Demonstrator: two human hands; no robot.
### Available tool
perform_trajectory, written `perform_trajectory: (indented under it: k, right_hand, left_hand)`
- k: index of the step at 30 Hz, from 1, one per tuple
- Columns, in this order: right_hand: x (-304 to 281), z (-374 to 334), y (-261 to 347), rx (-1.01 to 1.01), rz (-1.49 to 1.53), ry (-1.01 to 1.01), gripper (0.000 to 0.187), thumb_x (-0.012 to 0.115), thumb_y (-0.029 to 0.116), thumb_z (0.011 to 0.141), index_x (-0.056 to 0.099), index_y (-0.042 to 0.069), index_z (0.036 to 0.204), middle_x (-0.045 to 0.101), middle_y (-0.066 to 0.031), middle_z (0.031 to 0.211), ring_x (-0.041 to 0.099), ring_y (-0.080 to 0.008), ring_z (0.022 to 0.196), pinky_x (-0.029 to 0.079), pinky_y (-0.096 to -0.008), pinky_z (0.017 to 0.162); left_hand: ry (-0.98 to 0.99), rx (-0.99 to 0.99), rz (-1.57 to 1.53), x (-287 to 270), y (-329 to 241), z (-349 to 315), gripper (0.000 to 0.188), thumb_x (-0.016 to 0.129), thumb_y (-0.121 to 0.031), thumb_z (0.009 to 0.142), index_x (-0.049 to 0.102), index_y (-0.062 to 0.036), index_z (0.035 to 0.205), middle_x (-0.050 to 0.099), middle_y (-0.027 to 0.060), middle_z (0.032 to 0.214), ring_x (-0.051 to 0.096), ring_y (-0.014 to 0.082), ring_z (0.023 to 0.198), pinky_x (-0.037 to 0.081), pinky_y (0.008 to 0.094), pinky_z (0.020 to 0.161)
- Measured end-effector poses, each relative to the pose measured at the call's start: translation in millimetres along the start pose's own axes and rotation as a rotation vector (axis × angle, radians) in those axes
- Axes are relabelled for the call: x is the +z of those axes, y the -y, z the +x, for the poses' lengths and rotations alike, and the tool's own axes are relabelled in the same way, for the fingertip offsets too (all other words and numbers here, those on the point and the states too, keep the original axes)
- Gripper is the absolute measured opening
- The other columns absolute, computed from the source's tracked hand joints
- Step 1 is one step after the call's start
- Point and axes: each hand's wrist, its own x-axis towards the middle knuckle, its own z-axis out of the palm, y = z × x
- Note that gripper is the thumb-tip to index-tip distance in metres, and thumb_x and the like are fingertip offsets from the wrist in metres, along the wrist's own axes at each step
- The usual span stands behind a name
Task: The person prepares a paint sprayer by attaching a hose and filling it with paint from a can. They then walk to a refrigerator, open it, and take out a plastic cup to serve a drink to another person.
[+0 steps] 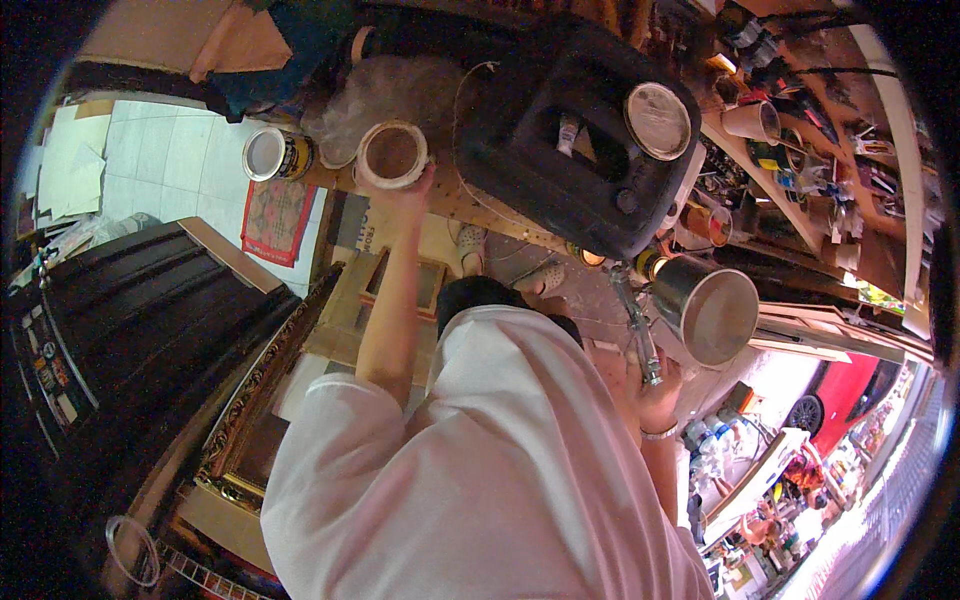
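Note:
My left hand (408, 198) reaches forward and is closed round the near side of an open round can (393, 157) with a pale rim. The can's inside looks brownish; how full it is I cannot tell. On the right, my right hand (655, 392) grips a metal spray gun (632, 312) by its lower part, a bracelet at the wrist. A large silver cup (716, 316) sits on the gun, its round end turned toward me. Some of the right fingers are hidden behind the gun.
A big black jerrycan (540, 165) stands ahead, with a round lid (658, 121) and a small tube (568, 135) on it. Left of my can are crumpled clear plastic (400, 95) and a yellow-black tin (290, 156). An ornate gilt frame (222, 440) leans at left. Cluttered tools fill the right.

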Motion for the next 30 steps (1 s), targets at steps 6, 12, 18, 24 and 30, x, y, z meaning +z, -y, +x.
perform_trajectory:
  k: [6, 12, 18, 24, 30]
  right_hand:
    - [-39.0, 18.8, 8.9, -0.139, -0.178, 0.128, 0.034, 0.071, 0.012, 0.083, 0.064, -0.002, 0.113, 0.071, -0.0184, 0.094, 0.070, -0.0367, 0.078, 0.055, -0.0441, 0.072]
    - [-88.3, 47.7, 18.6, -0.125, -0.209, 0.374, 0.041, 0.071, 0.009, 0.077, 0.062, 0.000, 0.116, 0.070, -0.0190, 0.094, 0.069, -0.0357, 0.081, 0.055, -0.0444, 0.070]
    - [-139.5, 75.1, 48.7, -0.263, -0.477, 0.405, 0.049, 0.069, 0.006, 0.070, 0.059, 0.000, 0.117, 0.065, -0.0158, 0.079, 0.064, -0.0326, 0.068, 0.053, -0.0458, 0.064]
    - [-184.7, 84.4, 67.1, -0.295, -0.758, 0.391, 0.055, 0.073, 0.013, 0.071, 0.060, -0.001, 0.122, 0.063, -0.0116, 0.086, 0.063, -0.0287, 0.071, 0.050, -0.0435, 0.066]
    - [-216.6, 81.2, 67.6, -0.344, -0.967, 0.303, 0.052, 0.069, 0.018, 0.074, 0.059, -0.002, 0.122, 0.057, -0.0080, 0.078, 0.060, -0.0247, 0.068, 0.049, -0.0395, 0.060]
  left_hand:
    - [-0.037, 0.119, -0.020, -66.6, -69.7, -1.2, 0.110, 0.096, -0.020, 0.056, 0.033, -0.0010, 0.144, 0.042, 0.0158, 0.140, 0.046, 0.0319, 0.129, 0.036, 0.0448, 0.111]
    - [0.128, 0.355, 0.030, -115.2, -162.3, -5.8, 0.117, 0.098, -0.035, 0.054, 0.032, -0.0010, 0.145, 0.041, 0.0164, 0.141, 0.042, 0.0334, 0.130, 0.035, 0.0475, 0.110]
    - [0.250, 0.396, -0.029, -125.1, -226.8, -19.9, 0.118, 0.098, -0.042, 0.052, 0.037, 0.0002, 0.144, 0.044, 0.0199, 0.140, 0.039, 0.0380, 0.130, 0.036, 0.0500, 0.107]
    - [0.383, 0.423, -0.040, -135.7, -264.4, -24.7, 0.117, 0.096, -0.043, 0.051, 0.039, -0.0032, 0.145, 0.045, 0.0216, 0.138, 0.043, 0.0396, 0.127, 0.040, 0.0511, 0.103]
    - [0.458, 0.481, -0.248, -122.3, -291.8, -26.0, 0.121, 0.094, -0.046, 0.050, 0.035, -0.0031, 0.147, 0.044, 0.0223, 0.140, 0.046, 0.0405, 0.124, 0.038, 0.0520, 0.102]
